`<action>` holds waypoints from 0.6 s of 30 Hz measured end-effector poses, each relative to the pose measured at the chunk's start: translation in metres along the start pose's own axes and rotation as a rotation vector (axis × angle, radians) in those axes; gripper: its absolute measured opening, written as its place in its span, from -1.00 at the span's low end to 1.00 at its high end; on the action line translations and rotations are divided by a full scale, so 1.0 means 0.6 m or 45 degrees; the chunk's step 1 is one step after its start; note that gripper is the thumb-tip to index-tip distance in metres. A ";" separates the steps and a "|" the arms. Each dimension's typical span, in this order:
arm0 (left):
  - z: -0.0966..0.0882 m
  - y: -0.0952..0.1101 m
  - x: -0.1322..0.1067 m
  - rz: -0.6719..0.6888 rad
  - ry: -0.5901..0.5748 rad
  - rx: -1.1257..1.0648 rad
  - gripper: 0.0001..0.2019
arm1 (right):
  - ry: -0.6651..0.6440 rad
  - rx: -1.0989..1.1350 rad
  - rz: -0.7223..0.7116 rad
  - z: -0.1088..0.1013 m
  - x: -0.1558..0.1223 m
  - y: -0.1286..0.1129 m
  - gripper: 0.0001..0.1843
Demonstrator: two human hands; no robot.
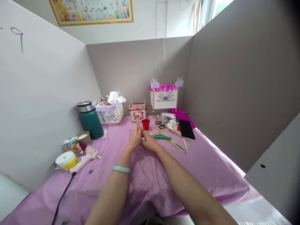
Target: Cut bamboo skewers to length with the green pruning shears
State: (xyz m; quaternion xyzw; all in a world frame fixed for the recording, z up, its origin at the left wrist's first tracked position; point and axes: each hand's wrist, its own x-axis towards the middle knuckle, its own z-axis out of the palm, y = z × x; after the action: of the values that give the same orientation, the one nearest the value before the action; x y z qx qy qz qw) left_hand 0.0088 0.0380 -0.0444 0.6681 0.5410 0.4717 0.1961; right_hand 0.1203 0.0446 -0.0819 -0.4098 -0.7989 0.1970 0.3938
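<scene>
Big gray walls (234, 78) stand around my table, and a picture in a gold frame (91, 12) hangs up behind them. A pink cloth (211, 181) covers the table. At the back stands a big paper box with a stick frame (165, 98), with a flower drawn on it. A tissue box (109, 115) and a green flask (90, 121) are to the left of it. A pink glue gun (84, 158) lies near my left arm. A black phone (187, 129) lies on the right, by a pile of long wooden sticks (171, 140) and scissors (160, 124).

My two hands are close together in the middle of the table, just in front of a red cup (145, 124). My left hand (134, 139) is closed, holding some short wooden sticks (137, 121) straight up. My right hand (150, 141) is curled in, and its fingers (144, 135) hold the low end of the same sticks.
</scene>
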 end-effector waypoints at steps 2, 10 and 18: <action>0.001 0.003 0.004 -0.012 -0.033 0.040 -0.77 | -0.035 -0.006 0.014 -0.022 0.003 -0.001 -0.83; 0.004 0.012 -0.002 -0.038 -0.025 -0.050 -0.77 | -0.091 -0.277 0.008 -0.018 -0.005 -0.016 -0.82; 0.010 -0.003 -0.010 0.029 0.031 -0.271 -0.77 | -0.167 -0.378 0.027 -0.014 -0.015 -0.039 -0.61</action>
State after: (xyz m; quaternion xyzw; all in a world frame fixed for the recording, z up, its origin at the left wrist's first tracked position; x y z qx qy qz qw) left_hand 0.0130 0.0348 -0.0512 0.6439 0.4827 0.5366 0.2540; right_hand 0.1181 0.0236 -0.0661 -0.4583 -0.8388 0.1071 0.2738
